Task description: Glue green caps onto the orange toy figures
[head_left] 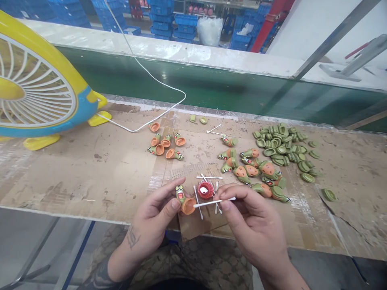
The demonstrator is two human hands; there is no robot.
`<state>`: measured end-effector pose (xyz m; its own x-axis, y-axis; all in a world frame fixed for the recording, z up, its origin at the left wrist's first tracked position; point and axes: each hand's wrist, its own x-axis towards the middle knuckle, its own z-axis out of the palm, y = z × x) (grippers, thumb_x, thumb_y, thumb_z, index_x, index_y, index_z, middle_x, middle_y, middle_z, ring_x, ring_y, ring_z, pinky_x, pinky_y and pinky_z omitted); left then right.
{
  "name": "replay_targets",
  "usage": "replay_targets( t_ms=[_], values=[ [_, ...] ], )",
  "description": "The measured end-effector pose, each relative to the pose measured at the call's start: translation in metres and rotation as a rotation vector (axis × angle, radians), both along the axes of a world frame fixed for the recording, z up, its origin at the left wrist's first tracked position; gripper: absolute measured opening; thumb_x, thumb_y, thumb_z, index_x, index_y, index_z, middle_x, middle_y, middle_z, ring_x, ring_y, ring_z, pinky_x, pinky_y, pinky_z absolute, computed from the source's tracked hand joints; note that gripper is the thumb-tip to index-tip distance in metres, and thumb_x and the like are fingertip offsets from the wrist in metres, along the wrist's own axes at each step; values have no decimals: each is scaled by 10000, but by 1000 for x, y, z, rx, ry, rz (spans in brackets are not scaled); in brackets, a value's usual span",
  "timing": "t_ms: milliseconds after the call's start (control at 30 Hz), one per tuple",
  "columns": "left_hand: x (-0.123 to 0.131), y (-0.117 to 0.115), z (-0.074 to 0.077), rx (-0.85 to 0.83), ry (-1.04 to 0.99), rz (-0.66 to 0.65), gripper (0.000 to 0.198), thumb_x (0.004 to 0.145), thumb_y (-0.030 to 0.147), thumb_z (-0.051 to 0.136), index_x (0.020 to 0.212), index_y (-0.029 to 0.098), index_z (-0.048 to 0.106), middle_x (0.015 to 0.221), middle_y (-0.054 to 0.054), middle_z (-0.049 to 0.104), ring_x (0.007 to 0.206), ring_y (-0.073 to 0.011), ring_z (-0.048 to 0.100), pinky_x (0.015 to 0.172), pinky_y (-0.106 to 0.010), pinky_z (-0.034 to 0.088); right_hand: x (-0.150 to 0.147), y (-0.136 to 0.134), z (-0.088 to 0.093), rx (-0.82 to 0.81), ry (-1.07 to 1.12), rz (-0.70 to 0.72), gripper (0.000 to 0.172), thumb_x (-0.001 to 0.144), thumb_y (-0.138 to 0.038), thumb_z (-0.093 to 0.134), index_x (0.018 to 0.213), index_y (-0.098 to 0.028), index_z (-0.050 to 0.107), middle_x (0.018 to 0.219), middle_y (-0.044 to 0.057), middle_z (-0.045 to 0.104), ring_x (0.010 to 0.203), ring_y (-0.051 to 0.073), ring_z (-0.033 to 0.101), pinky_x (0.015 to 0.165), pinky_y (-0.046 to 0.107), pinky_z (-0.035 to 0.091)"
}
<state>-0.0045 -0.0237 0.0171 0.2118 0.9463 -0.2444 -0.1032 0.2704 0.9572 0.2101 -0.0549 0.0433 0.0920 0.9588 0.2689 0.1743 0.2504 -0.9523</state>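
Note:
Between thumb and fingers, my left hand (159,207) holds a small green and orange figurine (188,206) with painted eyes and a red mouth; its hollow orange end faces right. A cotton swab (214,202) is pinched in my right hand (254,221), its left tip at the rim of that hollow; whether it touches I cannot tell. Just behind the swab stands a small red-rimmed pot (205,190) with something white inside. Several loose swabs lie around the pot on a cardboard piece (193,229).
Several hollow figurines (166,141) lie at centre-left. To the right are figurines with green caps (242,173) and a heap of green oval caps (281,143). A yellow and blue fan (69,92) stands left, its white cable (157,82) crossing behind. Crossed swabs (215,129) lie farther back.

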Motion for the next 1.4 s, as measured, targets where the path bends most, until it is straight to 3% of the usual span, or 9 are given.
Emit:
replay_targets(
  t_ms=[133,333,500,733,833,967,1033,1233,1400],
  values=[
    [-2,1,1,41,76,-38,447,919,491,740,1327,311,751,1013,-61,819,990,-241,730,961,-346,577,-2,0,-3,-20,-47,26,160,989,-139,620,987,-283,689,945,-8,729,949,138,704,872,233,589],
    [-1,1,6,6,90,-46,451,911,517,739,1306,302,760,1078,-71,820,973,-242,736,885,-326,598,0,0,-7,-7,-97,27,160,990,-138,617,999,-286,677,956,-14,729,965,140,695,878,241,572],
    [5,-1,12,-146,-13,17,481,850,536,797,1230,240,789,777,-37,757,696,-191,684,662,-283,572,-1,0,-6,41,-138,35,183,979,-114,616,1018,-285,669,980,-8,726,973,146,694,894,270,566],
    [7,2,17,-300,-125,32,428,808,514,842,1114,217,805,691,8,683,593,-136,612,591,-251,516,10,0,-10,138,-155,13,216,956,-78,609,1035,-273,659,966,15,706,977,180,685,874,323,564],
    [5,5,14,-266,-126,81,444,801,498,851,1129,205,794,752,-2,692,611,-139,621,612,-262,527,15,6,-15,120,-279,-108,194,951,-93,618,1030,-265,665,989,29,709,989,199,686,877,343,561],
    [3,5,10,-280,-88,108,504,780,515,862,1159,195,773,800,-22,718,644,-158,644,649,-286,561,24,15,-15,85,-522,-35,162,949,-164,629,1075,-243,692,1099,61,736,1047,217,698,923,368,564],
    [2,4,10,-283,-53,130,525,769,541,859,1160,201,772,832,-31,738,666,-172,660,662,-292,572,40,19,-14,65,-546,-93,189,956,-249,631,1130,-235,702,1197,87,721,1126,238,678,946,385,561],
    [-2,3,15,-206,22,189,568,738,560,868,1192,239,755,898,-28,769,744,-188,696,673,-246,568,150,43,-16,-232,-715,-724,379,926,-424,563,1149,-159,717,1009,131,741,862,270,678,806,431,547],
    [-4,8,15,-214,-3,148,602,710,558,889,1194,231,742,866,-34,766,732,-205,692,667,-277,582,204,65,-30,-377,-799,-715,316,747,-254,669,1021,-147,783,918,144,769,815,291,681,847,458,530]
  ],
)
